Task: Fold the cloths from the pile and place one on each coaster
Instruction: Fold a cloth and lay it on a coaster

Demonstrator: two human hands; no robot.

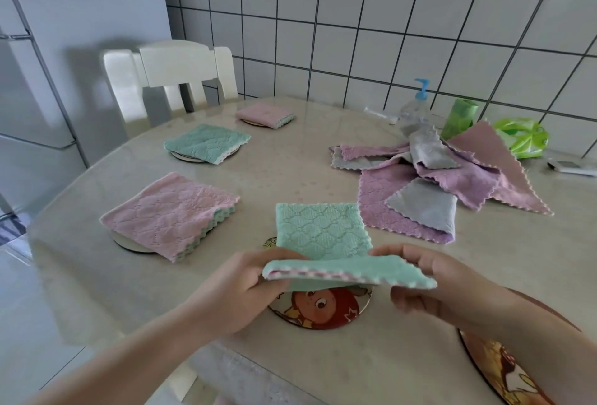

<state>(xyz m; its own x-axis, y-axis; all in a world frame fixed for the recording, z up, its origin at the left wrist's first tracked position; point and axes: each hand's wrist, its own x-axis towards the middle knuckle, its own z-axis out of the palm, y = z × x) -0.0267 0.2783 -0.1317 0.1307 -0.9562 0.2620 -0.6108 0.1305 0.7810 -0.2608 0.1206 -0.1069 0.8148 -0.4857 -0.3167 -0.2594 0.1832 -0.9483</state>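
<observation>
I hold a mint green cloth above a round cartoon coaster at the table's near edge. My left hand pinches its near left corner and my right hand pinches its near right corner; the near edge is lifted and doubled over. Three folded cloths lie on coasters to the left: a pink one, a green one and a far pink one. The pile of purple, grey and pink cloths is at the right. Another coaster shows under my right forearm.
The beige table stands against a tiled wall. A pump bottle, a green roll, a green bag and a white remote sit at the back right. A white chair stands at the far side.
</observation>
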